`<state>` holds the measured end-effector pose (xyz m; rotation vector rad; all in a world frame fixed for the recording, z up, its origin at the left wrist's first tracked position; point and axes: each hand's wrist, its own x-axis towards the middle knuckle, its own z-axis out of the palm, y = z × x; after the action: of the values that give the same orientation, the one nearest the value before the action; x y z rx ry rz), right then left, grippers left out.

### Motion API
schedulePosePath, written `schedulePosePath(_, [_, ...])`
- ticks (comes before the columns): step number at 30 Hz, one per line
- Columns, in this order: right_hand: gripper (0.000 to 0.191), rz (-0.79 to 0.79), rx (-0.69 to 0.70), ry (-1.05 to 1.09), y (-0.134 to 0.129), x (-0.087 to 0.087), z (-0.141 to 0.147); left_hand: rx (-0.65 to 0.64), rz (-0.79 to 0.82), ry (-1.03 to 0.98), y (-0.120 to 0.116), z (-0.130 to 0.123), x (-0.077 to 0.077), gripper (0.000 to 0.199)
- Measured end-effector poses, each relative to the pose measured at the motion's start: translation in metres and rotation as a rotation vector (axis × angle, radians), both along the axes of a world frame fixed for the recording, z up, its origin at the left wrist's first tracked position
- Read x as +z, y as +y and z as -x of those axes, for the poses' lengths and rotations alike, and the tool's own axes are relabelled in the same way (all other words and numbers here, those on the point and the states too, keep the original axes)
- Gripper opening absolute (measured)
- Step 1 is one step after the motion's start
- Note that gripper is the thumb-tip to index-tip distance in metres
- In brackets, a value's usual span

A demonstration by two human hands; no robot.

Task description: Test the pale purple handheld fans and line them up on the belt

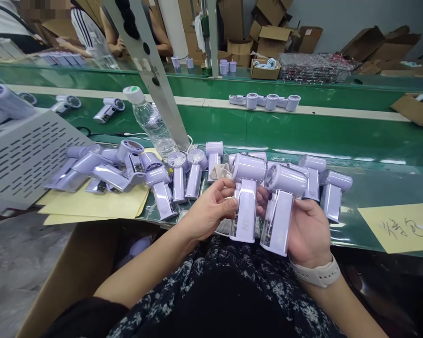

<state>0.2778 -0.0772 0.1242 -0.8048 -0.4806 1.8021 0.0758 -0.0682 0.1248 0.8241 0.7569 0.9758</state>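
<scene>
My left hand (215,204) is closed around the handle of a lilac handheld fan (247,197), thumb on its side. A second lilac handheld fan (280,206), with a clear-sided handle, rests in my right hand (308,230), whose fingers curl behind it. Both fans are upright, side by side, just in front of the bench edge. Behind them lie more lilac fans (312,171), partly hidden by the two I hold. A crumpled pale cloth (221,172) sits just beyond my left fingers. Two fans with round grilles facing up (178,173) lie to the left.
A pile of fans (105,166) lies on yellow paper (91,204) at left, beside a slotted white metal box (45,155). A water bottle (150,119) leans by a metal post (155,70). Yellow handwritten paper (402,227) is at right. Co-workers (134,33) sit across the green line.
</scene>
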Motion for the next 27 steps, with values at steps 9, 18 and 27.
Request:
schedulePosePath(9, [0.021,-0.171,-0.041,-0.175,0.009,0.017,0.012,0.024,-0.089,-0.031,0.009,0.014,0.005,0.049])
schedulePosePath(18, [0.046,-0.682,0.007,-0.714,0.000,0.014,-0.004,0.158,-0.673,0.308,0.012,0.018,0.002,0.023])
schedulePosePath(27, [0.051,-1.190,0.118,-0.998,0.014,-0.003,-0.023,0.505,-1.624,0.563,0.028,0.020,-0.015,0.027])
